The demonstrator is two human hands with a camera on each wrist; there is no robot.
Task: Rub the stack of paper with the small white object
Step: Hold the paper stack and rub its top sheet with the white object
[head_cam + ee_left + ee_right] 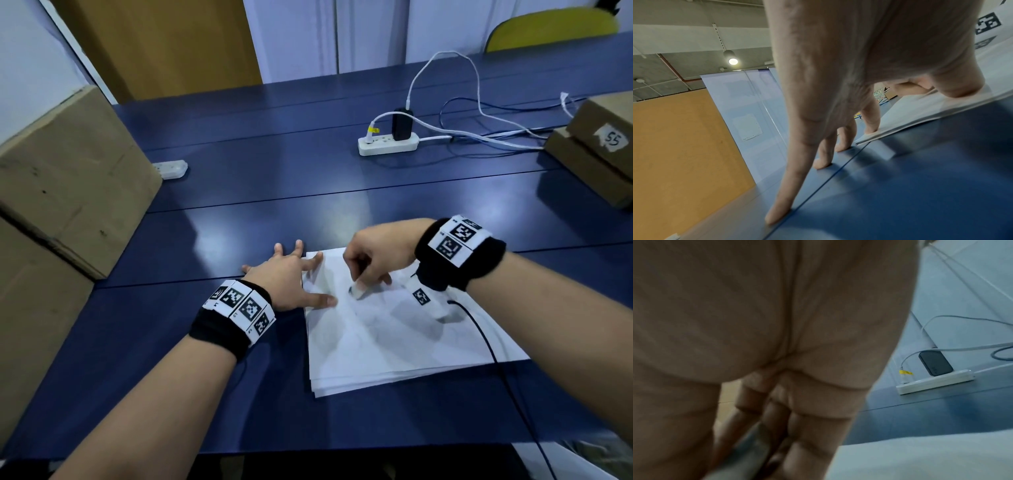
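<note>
A stack of white paper lies on the dark blue table, near its front edge. My left hand is spread flat at the stack's far-left corner; thumb and index finger press on the paper, the other fingers rest on the table. My right hand hovers over the upper part of the stack, fingers curled down, pinching a small white object against the top sheet. In the right wrist view the palm and curled fingers fill the frame and the object is blurred.
Large cardboard boxes stand at the left, smaller ones at the right. A white power strip with a black adapter and cables lies further back; another strip is at the left. A black cable trails from my right wrist.
</note>
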